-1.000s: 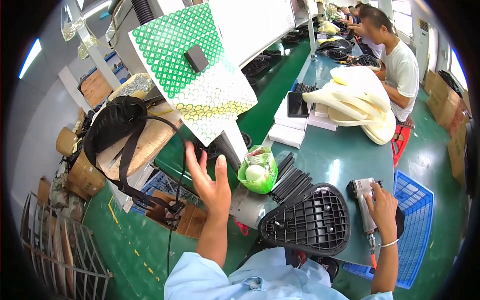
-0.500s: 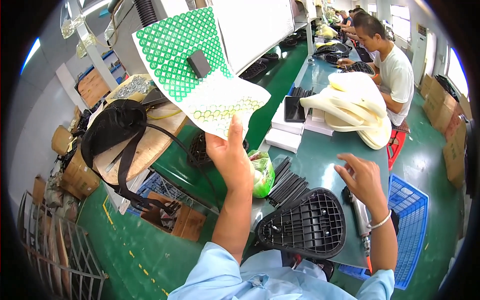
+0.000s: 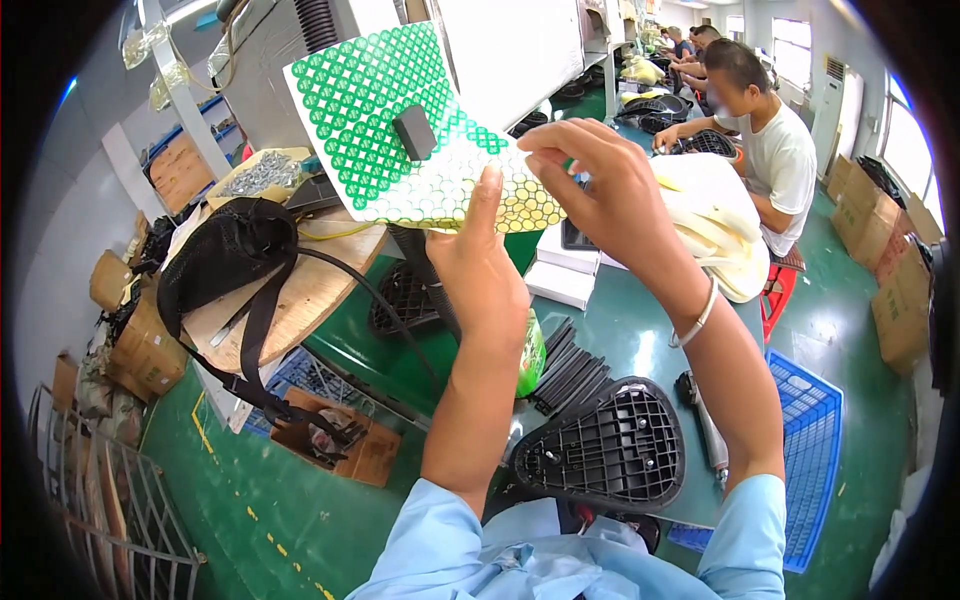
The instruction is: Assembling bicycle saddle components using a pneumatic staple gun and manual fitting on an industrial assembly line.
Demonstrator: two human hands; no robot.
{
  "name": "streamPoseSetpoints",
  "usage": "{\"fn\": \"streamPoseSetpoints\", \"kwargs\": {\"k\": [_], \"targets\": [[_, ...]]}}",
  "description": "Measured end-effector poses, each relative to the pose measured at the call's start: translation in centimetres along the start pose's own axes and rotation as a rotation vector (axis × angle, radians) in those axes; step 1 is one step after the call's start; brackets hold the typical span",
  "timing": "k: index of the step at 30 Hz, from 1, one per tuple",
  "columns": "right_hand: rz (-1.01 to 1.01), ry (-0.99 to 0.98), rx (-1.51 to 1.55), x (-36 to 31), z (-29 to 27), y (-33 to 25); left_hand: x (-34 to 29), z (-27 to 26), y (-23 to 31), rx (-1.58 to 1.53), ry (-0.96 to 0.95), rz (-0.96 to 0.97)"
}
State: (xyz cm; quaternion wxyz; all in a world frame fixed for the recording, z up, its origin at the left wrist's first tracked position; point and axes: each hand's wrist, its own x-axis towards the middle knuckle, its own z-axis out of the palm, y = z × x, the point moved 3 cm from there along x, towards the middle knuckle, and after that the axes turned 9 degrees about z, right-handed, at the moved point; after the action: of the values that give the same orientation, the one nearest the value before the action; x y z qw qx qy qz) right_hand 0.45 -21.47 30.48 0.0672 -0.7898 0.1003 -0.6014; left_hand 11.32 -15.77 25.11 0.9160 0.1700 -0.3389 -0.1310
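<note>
My left hand grips the lower edge of a sheet of round green stickers, its thumb lying on the front. The lower part of the sheet is pale, with yellowish ring outlines. A small dark grey block rests against the sheet's face. My right hand is at the sheet's right side, thumb and forefinger nearly together by the last green stickers. What lies between those fingertips, if anything, is too small to tell. Below, a black ribbed bicycle saddle base with metal studs lies on the green table.
Black strips, a green packet and white boxes lie beyond the saddle base. Cream foam pieces are farther right. A power screwdriver lies near a blue crate. A co-worker sits at the far right.
My right hand has risen from above the table to the sheet's right edge, its fingers drawing together. The sheet has shifted slightly right and its lower part has bent.
</note>
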Motion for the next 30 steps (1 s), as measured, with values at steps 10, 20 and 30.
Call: {"fn": "streamPoseSetpoints", "kwargs": {"k": [10,20,30], "targets": [[-0.006,-0.171,-0.062,1.6,1.5,0.8,2.0,-1.0,-0.2,0.012,-0.072,-0.186],[-0.115,-0.176,-0.261,2.5,2.4,0.9,2.1,-0.9,0.0,0.009,-0.071,-0.248],[-0.418,-0.402,-0.486,5.1,2.6,-0.2,2.4,-1.6,-0.8,0.036,-0.039,-0.245]]}}
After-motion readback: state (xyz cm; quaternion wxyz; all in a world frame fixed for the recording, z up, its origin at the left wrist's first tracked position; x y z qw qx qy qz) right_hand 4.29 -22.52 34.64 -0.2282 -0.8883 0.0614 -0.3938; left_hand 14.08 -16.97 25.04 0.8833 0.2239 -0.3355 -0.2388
